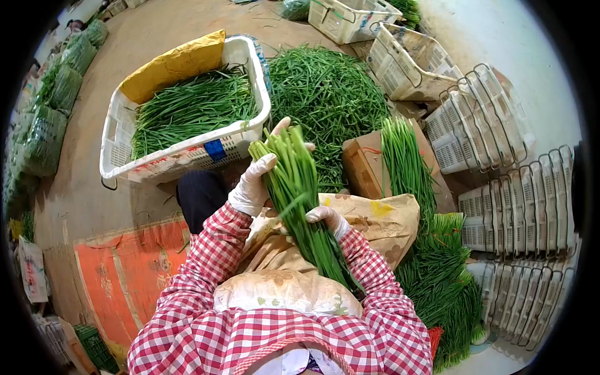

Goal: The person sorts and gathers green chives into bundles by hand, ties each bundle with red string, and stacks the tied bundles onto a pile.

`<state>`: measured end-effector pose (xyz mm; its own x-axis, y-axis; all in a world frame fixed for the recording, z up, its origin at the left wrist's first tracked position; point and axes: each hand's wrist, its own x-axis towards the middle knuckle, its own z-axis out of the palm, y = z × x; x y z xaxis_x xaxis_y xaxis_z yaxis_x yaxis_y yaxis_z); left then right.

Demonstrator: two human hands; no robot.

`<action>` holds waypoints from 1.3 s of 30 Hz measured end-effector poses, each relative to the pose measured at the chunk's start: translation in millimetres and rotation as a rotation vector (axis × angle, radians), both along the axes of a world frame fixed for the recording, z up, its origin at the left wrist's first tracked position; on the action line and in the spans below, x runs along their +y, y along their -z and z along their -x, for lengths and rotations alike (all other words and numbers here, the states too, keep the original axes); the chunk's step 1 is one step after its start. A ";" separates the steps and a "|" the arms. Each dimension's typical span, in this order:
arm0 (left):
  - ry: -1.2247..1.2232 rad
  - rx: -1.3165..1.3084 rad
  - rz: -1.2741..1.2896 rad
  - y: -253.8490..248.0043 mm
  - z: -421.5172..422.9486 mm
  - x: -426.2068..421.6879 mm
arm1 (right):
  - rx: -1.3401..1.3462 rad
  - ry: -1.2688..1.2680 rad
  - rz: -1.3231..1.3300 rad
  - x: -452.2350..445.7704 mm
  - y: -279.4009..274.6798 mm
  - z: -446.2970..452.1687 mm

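Note:
A thick bunch of garlic chives (297, 190) is held at a slant over my lap, pale stem ends up and dark leaves down. My left hand (251, 186), in a white glove, is closed around the upper stems, with some fingers hidden behind them. Lower on the bunch, my right hand (329, 219), also gloved, is wrapped around its right side. Beneath lies a stained tan apron (375, 222). To the right, another bunch of chives (403, 150) rests on a cardboard box (364, 164).
Ahead on the left is a white crate (107, 150) of chives with a yellow sheet (172, 67). Loose chives (328, 87) are heaped beside it. Bundled chives (437, 294) lie at my right, near stacked crates (519, 209). An orange sack (134, 275) covers floor at left.

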<state>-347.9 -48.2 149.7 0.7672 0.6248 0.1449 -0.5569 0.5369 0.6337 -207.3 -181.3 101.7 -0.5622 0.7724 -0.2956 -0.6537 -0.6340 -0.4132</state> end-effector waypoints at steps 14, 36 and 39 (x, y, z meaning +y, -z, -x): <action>-0.078 0.288 -0.024 -9.2 24.7 22.1 | -1.939 0.868 -1.107 45.2 -39.0 55.5; -1.238 0.931 -1.447 -197.7 169.6 172.2 | -2.298 -0.343 -0.178 33.6 150.4 -36.0; -1.097 0.886 -1.638 -190.8 123.4 159.8 | -2.173 0.016 -0.583 47.9 45.5 -47.3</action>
<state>-471.3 111.5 340.5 0.4334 0.4659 0.7714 0.4406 -0.8562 0.2696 -160.0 -133.5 56.2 0.2044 0.9763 -0.0707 0.9058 -0.2160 -0.3644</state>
